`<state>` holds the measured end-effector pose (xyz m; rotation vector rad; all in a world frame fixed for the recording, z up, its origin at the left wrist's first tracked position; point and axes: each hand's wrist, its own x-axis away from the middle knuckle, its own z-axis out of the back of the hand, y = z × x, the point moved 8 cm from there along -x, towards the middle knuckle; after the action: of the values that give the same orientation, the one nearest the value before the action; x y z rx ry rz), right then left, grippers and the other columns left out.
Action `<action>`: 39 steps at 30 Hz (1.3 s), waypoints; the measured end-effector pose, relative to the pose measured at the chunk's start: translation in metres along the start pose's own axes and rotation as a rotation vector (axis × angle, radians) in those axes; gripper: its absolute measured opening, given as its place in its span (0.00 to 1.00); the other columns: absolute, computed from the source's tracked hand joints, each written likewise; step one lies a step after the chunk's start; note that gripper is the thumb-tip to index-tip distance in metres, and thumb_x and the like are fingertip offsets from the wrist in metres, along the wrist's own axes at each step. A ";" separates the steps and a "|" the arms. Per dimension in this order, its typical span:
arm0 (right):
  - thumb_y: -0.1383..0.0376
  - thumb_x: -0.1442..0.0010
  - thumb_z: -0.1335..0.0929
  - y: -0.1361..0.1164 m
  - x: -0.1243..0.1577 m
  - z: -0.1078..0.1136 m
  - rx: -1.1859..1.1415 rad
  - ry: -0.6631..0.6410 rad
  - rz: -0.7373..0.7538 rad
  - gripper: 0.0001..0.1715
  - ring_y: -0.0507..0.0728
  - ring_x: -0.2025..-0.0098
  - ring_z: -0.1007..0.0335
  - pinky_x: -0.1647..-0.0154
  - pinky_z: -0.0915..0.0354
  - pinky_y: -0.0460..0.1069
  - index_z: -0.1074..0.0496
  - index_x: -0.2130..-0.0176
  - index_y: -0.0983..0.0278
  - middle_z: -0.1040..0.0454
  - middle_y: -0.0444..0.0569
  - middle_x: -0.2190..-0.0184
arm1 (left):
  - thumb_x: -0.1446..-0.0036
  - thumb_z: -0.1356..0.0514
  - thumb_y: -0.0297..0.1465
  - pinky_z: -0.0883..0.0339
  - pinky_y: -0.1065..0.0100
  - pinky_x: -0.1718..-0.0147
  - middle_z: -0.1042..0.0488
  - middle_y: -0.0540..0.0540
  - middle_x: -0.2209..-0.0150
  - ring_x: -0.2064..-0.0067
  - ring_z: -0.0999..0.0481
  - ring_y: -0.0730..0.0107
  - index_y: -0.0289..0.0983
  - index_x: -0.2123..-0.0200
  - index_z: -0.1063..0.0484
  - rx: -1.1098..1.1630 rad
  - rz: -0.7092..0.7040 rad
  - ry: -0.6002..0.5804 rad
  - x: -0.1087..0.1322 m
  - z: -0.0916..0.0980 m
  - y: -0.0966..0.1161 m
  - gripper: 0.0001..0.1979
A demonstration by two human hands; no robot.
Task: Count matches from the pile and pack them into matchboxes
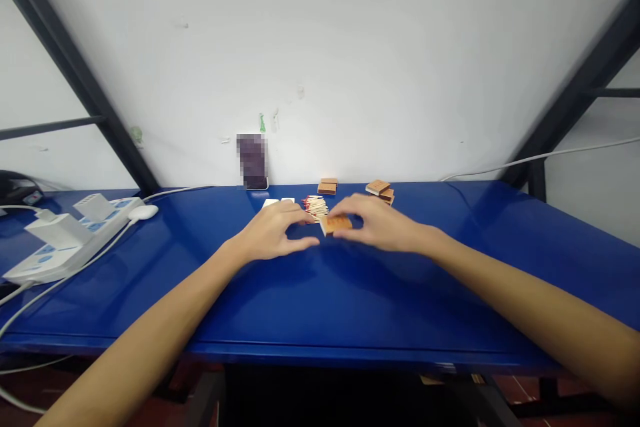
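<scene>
My right hand (367, 220) pinches a small orange matchbox (337, 224) between thumb and fingers, just above the table. Its pale end faces my left hand (277, 230), which is held close by with thumb and fingers apart and nothing between them. Behind the hands lies a pile of loose matches (315, 205) with red heads. Two white pieces, probably matchbox trays (271, 202), are partly hidden behind my left hand. More matchboxes (328, 186) stand at the back near the wall, and another stack of matchboxes (380, 189) sits to the right.
A phone (253, 160) leans against the white wall. At the left, a white power strip (65, 253) with chargers and cables lies on the blue table (300, 307). Dark metal posts (95, 100) rise at both sides, and a white cable (550, 153) runs along the right.
</scene>
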<state>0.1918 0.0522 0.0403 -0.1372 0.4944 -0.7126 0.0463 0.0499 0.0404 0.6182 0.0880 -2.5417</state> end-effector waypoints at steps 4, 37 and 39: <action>0.59 0.37 0.33 0.047 -0.035 0.023 0.238 0.115 -0.127 0.15 0.60 0.58 0.29 0.57 0.37 0.52 0.26 0.53 0.63 0.22 0.53 0.59 | 0.36 0.45 0.42 0.37 0.56 0.49 0.27 0.40 0.52 0.51 0.30 0.57 0.37 0.49 0.27 -0.226 0.167 0.029 0.007 0.005 -0.031 0.19; 0.64 0.34 0.38 0.031 -0.007 -0.048 0.119 0.036 -0.149 0.14 0.56 0.63 0.32 0.62 0.38 0.50 0.29 0.52 0.63 0.30 0.50 0.58 | 0.32 0.50 0.37 0.38 0.60 0.58 0.26 0.44 0.61 0.60 0.31 0.61 0.37 0.53 0.27 -0.126 0.180 -0.003 0.004 -0.014 -0.025 0.15; 0.64 0.35 0.38 0.032 -0.007 -0.047 0.107 0.042 -0.145 0.12 0.55 0.64 0.32 0.62 0.38 0.50 0.28 0.54 0.63 0.30 0.50 0.59 | 0.33 0.48 0.36 0.37 0.58 0.55 0.27 0.42 0.58 0.57 0.32 0.60 0.36 0.52 0.27 -0.161 0.196 0.006 0.007 -0.015 -0.035 0.15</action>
<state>0.1833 0.0831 -0.0073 -0.0584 0.4888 -0.8840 0.0300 0.0793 0.0221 0.5431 0.2205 -2.3169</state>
